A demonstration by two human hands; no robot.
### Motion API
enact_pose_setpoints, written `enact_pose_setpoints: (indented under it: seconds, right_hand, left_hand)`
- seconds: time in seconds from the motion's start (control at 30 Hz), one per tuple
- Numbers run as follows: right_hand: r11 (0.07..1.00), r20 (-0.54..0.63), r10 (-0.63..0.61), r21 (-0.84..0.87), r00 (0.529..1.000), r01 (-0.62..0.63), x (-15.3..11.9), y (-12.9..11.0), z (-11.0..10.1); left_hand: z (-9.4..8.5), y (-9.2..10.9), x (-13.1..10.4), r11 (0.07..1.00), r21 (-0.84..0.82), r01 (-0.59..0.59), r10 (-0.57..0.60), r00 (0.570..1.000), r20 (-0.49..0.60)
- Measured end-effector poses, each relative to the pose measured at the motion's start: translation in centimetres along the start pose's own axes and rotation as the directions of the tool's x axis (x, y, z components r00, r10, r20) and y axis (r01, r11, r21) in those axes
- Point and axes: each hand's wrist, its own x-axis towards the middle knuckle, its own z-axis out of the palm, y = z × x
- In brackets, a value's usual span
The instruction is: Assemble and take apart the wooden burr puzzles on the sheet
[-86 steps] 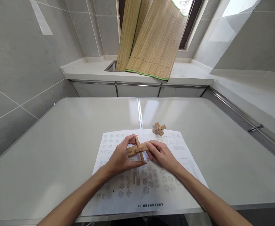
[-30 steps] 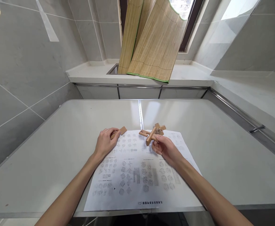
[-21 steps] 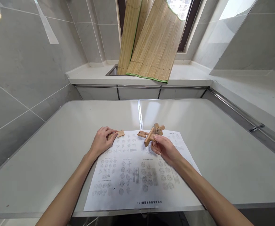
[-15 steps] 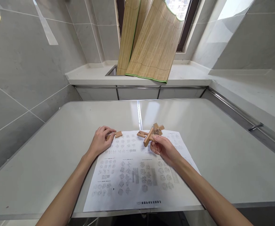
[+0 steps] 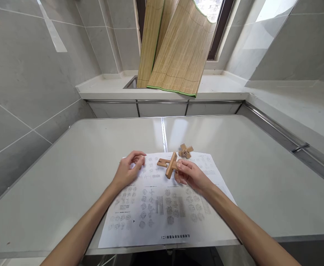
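Observation:
My right hand point(image 5: 191, 173) pinches one end of a cross-shaped pair of wooden pieces point(image 5: 171, 167) above the printed sheet point(image 5: 175, 231). One piece crosses the other, and a notched, marked end points left. My left hand point(image 5: 130, 170) is over the sheet's upper left edge with its fingers curled and its thumb near the index fingertip; what they hold, if anything, is hidden. Beyond my right hand, a small star-like wooden assembly point(image 5: 185, 151) rests at the sheet's far edge.
The sheet, covered in small diagrams, lies on a white table point(image 5: 261, 177) near its front edge. Behind the table are a ledge point(image 5: 220, 87) and a bamboo mat point(image 5: 178, 55) hanging by the window. Grey tiled walls point(image 5: 34, 70) stand at both sides.
My right hand has brought the crossed pieces slightly left and nearer, apart from the star-like assembly in view. My left hand has shifted right, and the wooden piece by its fingertips no longer shows.

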Motion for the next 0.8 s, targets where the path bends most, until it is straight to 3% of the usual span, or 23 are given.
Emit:
enact_pose_setpoints:
  seconds: [0.1,0.2,0.4,0.67,0.8]
  right_hand:
    - [1.000,0.055,0.003,-0.025,0.998,-0.002,-0.1,0.3,0.2]
    - [0.999,0.095,-0.010,-0.032,0.995,0.013,-0.1,0.6,0.3]
    - [1.000,0.207,-0.013,-0.009,0.978,0.015,0.0,1.0,0.4]
    - [0.999,0.241,0.035,0.007,0.970,-0.038,-0.2,0.8,0.8]
    - [0.999,0.184,0.039,-0.007,0.982,-0.038,-0.2,0.8,0.6]
  left_hand:
    - [1.5,0.9,-0.6,0.958,-0.256,0.133,-0.066,0.964,0.256]
    - [2.2,1.1,-1.0,0.905,-0.352,0.238,-0.092,0.919,0.384]
    - [2.4,0.7,-1.1,0.870,-0.390,0.303,-0.125,0.899,0.419]
    - [2.6,0.9,-1.3,0.848,-0.440,0.295,-0.084,0.894,0.440]
    - [2.6,1.0,-1.2,0.840,-0.455,0.294,-0.092,0.905,0.414]
